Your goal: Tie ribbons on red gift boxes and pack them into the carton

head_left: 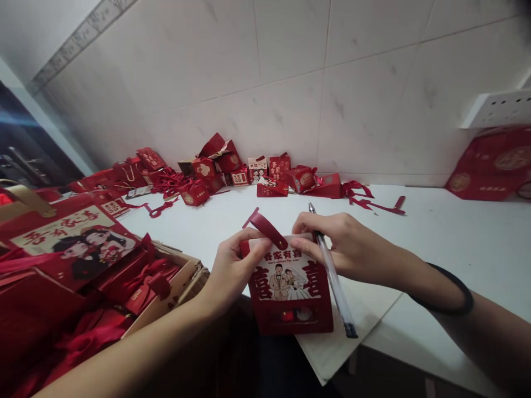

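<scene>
Between my two hands stands a red wedding candy box point(286, 315) with a printed bride and groom and a small window low on its front. My left hand point(236, 265) is closed on its upper left edge, thumb on the front. My right hand point(340, 243) pinches the upper right edge and also holds a pen point(335, 276), tip upward, along the box's right side. A dark red strap point(267, 228) curves up from the top of the box; one end is fastened by a small gold stud, the other sticks up loose.
A cardboard carton point(182, 282) filled with red gift boxes is at the left. Several small red boxes point(224, 160) and ribbons line the tiled wall. Under the candy box, a pale sheet point(352, 326) overhangs the white table's point(435, 249) front edge. A red bag point(493, 163) stands right.
</scene>
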`<action>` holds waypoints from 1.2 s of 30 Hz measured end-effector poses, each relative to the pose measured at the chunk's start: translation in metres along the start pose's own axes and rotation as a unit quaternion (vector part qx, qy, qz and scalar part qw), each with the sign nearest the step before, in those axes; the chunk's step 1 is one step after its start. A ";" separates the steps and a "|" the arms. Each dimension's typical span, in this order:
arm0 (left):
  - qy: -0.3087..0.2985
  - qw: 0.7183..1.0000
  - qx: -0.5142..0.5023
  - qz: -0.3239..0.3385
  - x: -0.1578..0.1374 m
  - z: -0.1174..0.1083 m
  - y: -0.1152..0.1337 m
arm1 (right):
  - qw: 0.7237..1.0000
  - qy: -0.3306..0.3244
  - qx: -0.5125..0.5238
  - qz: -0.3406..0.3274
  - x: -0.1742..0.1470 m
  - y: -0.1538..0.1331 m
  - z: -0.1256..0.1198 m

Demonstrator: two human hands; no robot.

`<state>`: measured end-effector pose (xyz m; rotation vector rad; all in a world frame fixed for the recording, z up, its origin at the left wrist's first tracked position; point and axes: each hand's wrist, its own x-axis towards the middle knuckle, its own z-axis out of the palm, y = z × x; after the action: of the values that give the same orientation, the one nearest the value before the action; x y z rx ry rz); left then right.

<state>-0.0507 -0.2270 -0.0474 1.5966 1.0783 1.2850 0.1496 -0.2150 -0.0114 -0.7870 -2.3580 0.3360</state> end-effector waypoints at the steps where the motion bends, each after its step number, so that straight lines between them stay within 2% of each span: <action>1: 0.001 1.000 0.003 0.009 0.000 -0.001 -0.001 | 1.000 -0.008 -0.002 -0.003 0.000 0.001 0.001; 6: -0.060 0.996 -0.027 0.064 -0.004 -0.003 -0.001 | 0.999 -0.034 -0.020 -0.031 -0.002 0.000 0.004; 9: -0.080 0.994 -0.053 0.058 -0.006 0.000 0.000 | 0.999 -0.016 -0.018 -0.032 -0.003 -0.001 0.005; 15: 0.018 0.997 -0.072 0.015 0.001 0.006 0.003 | 1.000 0.001 0.002 -0.011 0.000 0.002 0.009; 20: 0.041 0.992 -0.099 0.066 -0.002 0.010 0.006 | 1.000 -0.005 0.006 -0.019 -0.001 0.002 0.010; 23: 0.066 0.988 -0.062 0.123 -0.007 0.011 0.004 | 0.999 0.003 0.030 -0.019 -0.002 -0.001 0.008; 26: 0.093 0.980 0.020 0.174 -0.010 0.009 0.002 | 0.999 0.000 0.040 -0.015 -0.003 -0.004 0.007; 31: 0.058 0.963 0.125 0.231 -0.010 0.005 0.004 | 0.999 -0.010 0.024 -0.030 -0.004 -0.004 0.008; 36: 0.048 0.958 0.148 0.240 -0.009 0.006 0.007 | 0.999 -0.010 0.025 -0.040 -0.003 -0.001 0.011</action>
<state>-0.0452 -0.2384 -0.0449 2.1347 1.0109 1.5842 0.1442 -0.2184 -0.0206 -0.6658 -2.3826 0.3690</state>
